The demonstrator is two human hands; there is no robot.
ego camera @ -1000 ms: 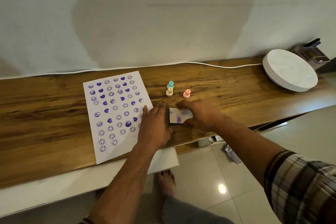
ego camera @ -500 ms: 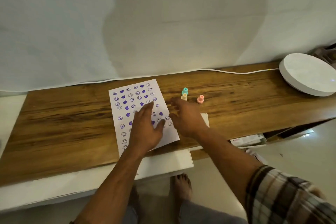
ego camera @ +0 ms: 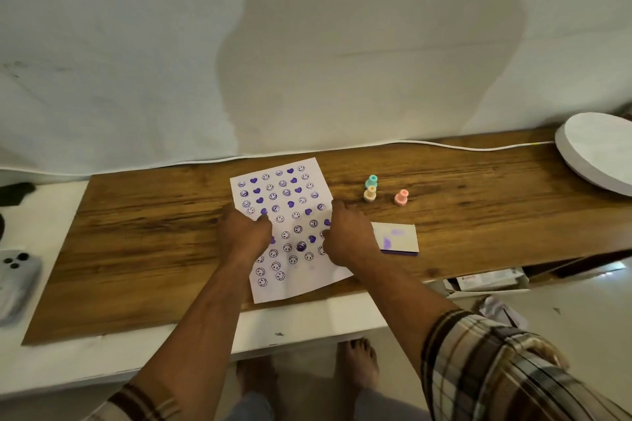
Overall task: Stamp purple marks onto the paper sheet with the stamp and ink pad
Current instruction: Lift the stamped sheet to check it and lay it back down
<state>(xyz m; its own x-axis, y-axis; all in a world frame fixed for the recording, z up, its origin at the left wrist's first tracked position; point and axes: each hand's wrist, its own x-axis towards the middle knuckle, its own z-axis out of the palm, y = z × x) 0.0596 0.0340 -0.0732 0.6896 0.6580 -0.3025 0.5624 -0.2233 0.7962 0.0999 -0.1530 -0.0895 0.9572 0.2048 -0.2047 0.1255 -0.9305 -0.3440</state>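
the white paper sheet [ego camera: 290,229], covered in purple smiley and heart marks, lies on the brown wooden board [ego camera: 136,243]. the left hand [ego camera: 244,234] and right hand [ego camera: 345,236] press its side edges, fingers curled on the paper, gripping nothing. just right lies the closed, purple-smudged white ink pad [ego camera: 398,237]. beyond stand teal [ego camera: 371,180], cream [ego camera: 369,193] and pink stamps [ego camera: 401,197]. no writing is readable.

Both hands, left hand [ego camera: 244,236] and right hand [ego camera: 347,237], rest on the stamped paper sheet [ego camera: 290,212].
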